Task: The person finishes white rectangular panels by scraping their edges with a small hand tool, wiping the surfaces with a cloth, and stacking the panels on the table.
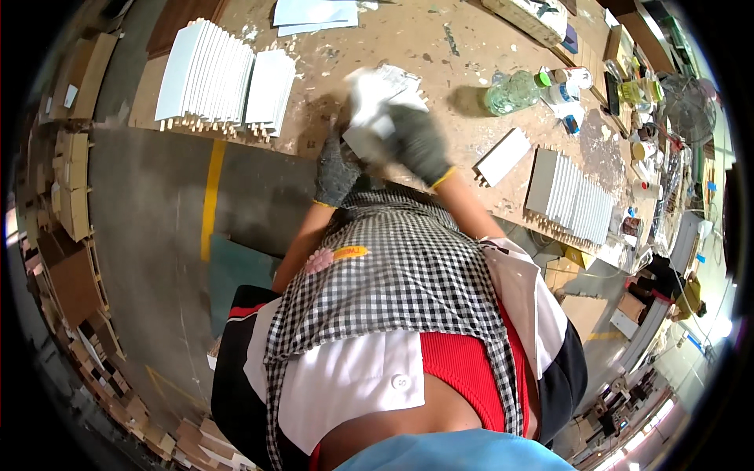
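Note:
My left hand [338, 173], in a dark grey knitted glove, grips a small white board [365, 145] near the table's front edge. Over the board, my right hand [420, 145], gloved the same way, is smeared by motion, and its fingers do not show clearly. A blurred white thing [367, 94] lies at its fingertips; I cannot tell whether it is cloth or part of a board. Just beyond, a crumpled white piece with grey marks [399, 78] rests on the table. Right of my hands lies a single white board with wooden pegs [503, 157].
On the stained brown table [424, 39] stand rows of pegged white boards, one row at the left [206, 74] and one at the right [569, 196]. A clear bottle with a green cap [514, 93] is beyond my right hand. Jars and tools crowd the right side, near a fan [687, 106].

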{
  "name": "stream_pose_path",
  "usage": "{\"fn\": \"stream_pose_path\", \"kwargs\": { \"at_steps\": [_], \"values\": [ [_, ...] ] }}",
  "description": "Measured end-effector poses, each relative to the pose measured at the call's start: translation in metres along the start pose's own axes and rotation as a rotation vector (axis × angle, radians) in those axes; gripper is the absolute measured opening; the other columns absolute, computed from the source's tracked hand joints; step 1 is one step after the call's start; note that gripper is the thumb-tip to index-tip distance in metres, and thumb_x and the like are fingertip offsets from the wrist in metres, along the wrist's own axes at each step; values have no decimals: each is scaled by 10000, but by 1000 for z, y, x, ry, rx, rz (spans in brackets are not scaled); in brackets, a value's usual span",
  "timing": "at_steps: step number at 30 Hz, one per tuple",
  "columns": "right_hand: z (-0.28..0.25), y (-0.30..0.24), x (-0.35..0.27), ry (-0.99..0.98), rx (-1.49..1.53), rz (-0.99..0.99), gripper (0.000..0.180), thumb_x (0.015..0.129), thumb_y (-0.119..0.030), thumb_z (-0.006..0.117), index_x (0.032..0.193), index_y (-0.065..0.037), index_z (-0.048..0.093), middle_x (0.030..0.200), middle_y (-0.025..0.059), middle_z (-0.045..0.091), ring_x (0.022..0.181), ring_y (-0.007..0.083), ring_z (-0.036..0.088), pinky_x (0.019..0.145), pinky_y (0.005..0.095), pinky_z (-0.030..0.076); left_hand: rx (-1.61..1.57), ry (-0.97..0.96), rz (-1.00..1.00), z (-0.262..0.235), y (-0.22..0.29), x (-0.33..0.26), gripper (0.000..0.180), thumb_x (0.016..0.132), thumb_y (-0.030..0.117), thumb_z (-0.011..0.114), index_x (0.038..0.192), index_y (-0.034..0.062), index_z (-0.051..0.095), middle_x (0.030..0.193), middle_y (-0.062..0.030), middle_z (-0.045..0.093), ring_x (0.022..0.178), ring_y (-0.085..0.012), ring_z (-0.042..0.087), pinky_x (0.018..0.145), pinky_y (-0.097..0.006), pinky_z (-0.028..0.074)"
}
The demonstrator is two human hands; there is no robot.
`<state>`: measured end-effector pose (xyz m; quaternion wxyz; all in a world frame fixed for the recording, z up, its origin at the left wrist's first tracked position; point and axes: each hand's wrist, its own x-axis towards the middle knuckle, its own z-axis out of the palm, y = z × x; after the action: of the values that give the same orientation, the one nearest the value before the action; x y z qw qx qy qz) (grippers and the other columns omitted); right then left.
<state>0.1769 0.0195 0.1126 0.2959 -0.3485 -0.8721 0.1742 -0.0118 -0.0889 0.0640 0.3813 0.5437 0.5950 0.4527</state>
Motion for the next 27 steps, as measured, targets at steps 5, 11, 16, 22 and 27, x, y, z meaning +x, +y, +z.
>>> {"fn": "stream_pose_path", "kwargs": {
  "at_steps": [5,11,16,22,27],
  "values": [
    [28,15,-22,-231,-267,-107,500,914,-351,677,1387,-209,606,1494,62,535,1389,294,474,1228,560,252,-89,48,-28,1,-3,4,624,956,217,687,1488,46,410,1330,-195,615,1173,-286,637,932,-404,564],
    [-49,127,-41,220,12,515,293,1048,-257,577,1057,18,679,914,179,707,828,320,663,754,411,507,238,164,46,-28,11,4,774,873,125,808,1514,-6,392,1363,-193,602,1231,-275,616,975,-406,552],
    [-86,49,-46,181,418,886,328,1060,-304,555,1180,-15,655,797,29,626,677,105,546,620,286,458,193,609,41,-91,-6,25,900,804,105,876,1540,13,367,1455,-165,493,1279,-294,554,978,-427,577],
    [-97,9,-96,138,640,1057,329,1095,-262,538,1213,16,669,972,8,671,871,79,578,752,251,481,529,818,-96,-133,-58,47,1003,740,256,932,1531,-33,386,1446,-239,526,1324,-339,513,1094,-458,467],
    [-152,34,-197,790,1039,1281,315,983,-212,664,1216,-1,679,1059,94,738,968,200,698,837,331,555,949,810,118,-89,-30,50,937,750,515,876,1441,9,497,1429,-293,519,1318,-465,483,1125,-556,366]
  ]
}}
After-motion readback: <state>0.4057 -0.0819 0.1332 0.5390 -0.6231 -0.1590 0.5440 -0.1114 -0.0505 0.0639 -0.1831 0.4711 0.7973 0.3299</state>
